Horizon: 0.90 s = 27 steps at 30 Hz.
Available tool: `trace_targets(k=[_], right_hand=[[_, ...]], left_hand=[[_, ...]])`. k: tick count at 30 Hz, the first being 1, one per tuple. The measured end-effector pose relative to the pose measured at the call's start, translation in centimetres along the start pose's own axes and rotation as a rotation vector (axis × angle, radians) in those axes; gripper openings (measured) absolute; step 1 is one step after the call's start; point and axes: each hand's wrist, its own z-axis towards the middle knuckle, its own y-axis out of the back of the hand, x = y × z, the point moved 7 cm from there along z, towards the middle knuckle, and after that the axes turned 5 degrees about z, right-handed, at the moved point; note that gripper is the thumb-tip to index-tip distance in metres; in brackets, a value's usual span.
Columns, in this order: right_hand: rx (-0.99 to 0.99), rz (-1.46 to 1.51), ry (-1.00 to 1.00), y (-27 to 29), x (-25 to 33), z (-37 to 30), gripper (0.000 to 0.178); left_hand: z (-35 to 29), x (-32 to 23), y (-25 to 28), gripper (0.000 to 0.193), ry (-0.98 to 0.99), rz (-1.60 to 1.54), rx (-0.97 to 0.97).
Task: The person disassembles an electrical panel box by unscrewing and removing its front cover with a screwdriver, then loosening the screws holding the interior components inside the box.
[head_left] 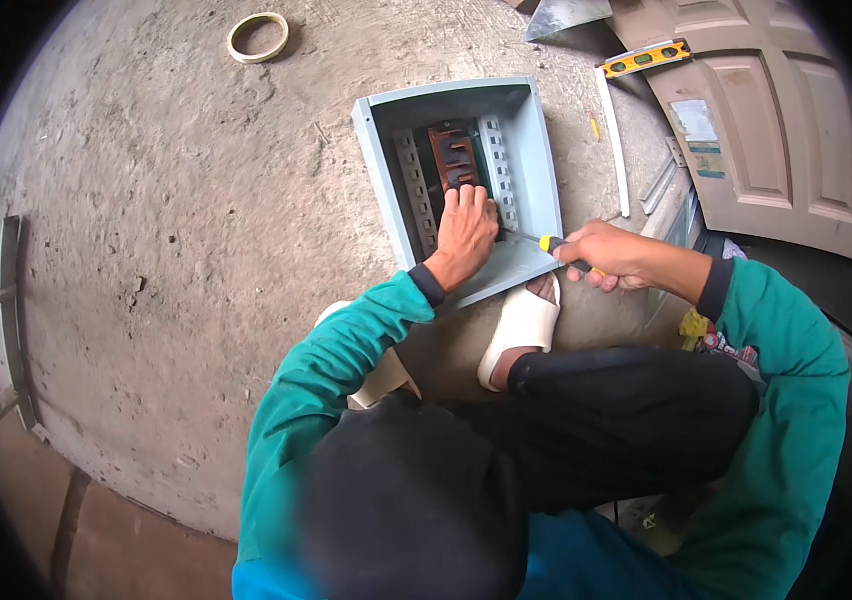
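On the rough floor before me lies a grey metal electrical panel box (378,180), its front uncovered. Inside, two slotted metal rails (503,172) flank a brown-and-black busbar assembly (454,155). My left hand (468,235) reaches into the box at the lower end of that assembly, fingers bent and closed; whatever they pinch is hidden under them. In my right hand (606,257) is a screwdriver (552,244) with a yellow and black handle. Its shaft points left into the box, toward my left fingers, and its tip is hidden behind the left hand.
A roll of tape (257,38) lies on the floor at the far left. At the upper right are a yellow spirit level (646,58), a thin white strip (614,145) and a panelled door (746,120). A metal frame (12,310) stands at the left edge. My sandalled foot (524,325) is beside the box.
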Motion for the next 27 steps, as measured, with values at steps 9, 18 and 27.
trace_targets(k=[9,18,27], right_hand=[[-0.46,-1.855,1.075,-2.4,2.2,-2.4,0.026],[-0.316,-1.806,0.872,-2.0,3.4,-2.1,0.032],[-0.482,-1.032,1.005,-0.5,6.2,-3.9,0.04]], left_hand=[[0.0,0.2,0.1,0.051,0.01,0.016,-0.014],[0.1,-0.1,0.0,0.05,0.004,0.028,0.037],[0.3,-0.2,0.0,0.042,0.006,0.048,-0.004]])
